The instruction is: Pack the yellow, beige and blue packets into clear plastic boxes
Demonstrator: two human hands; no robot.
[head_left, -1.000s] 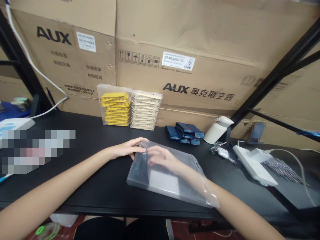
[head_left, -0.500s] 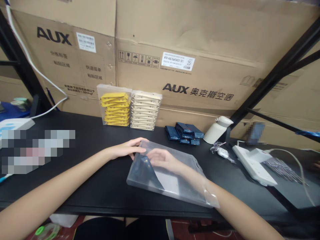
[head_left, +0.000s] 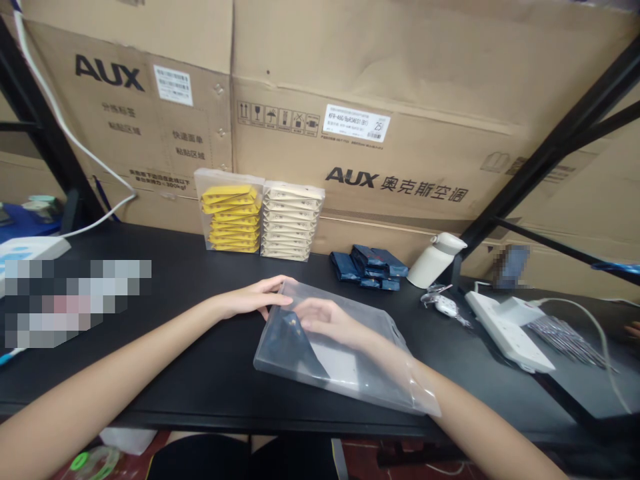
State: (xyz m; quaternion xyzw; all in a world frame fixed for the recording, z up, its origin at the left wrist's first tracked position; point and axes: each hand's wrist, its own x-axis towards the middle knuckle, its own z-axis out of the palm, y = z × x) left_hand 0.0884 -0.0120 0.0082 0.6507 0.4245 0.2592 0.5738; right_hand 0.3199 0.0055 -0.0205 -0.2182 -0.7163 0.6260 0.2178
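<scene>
A translucent plastic case (head_left: 280, 373) lies on the black table in front of me, its open end to the right. My left hand (head_left: 257, 297) pinches the case's far left corner between thumb and fingers. Through that open end my right hand (head_left: 325, 320) reaches inside, seen through the clear wall. Its curled fingers hold the edge of a dark blue packet (head_left: 299, 343), which stands at a slant against the left end. A white patch (head_left: 340, 363) shows beside the packet. More dark blue packets (head_left: 375, 261) lie in a loose pile beyond the case.
Two filled clear cases stand at the back, one with yellow packets (head_left: 233, 220), one with cream packets (head_left: 291, 223). To the right are a white bottle (head_left: 434, 261), an earphone case (head_left: 445, 305), a power strip (head_left: 510, 333) and grey sticks (head_left: 570, 340). Cardboard boxes (head_left: 400, 67) rise behind.
</scene>
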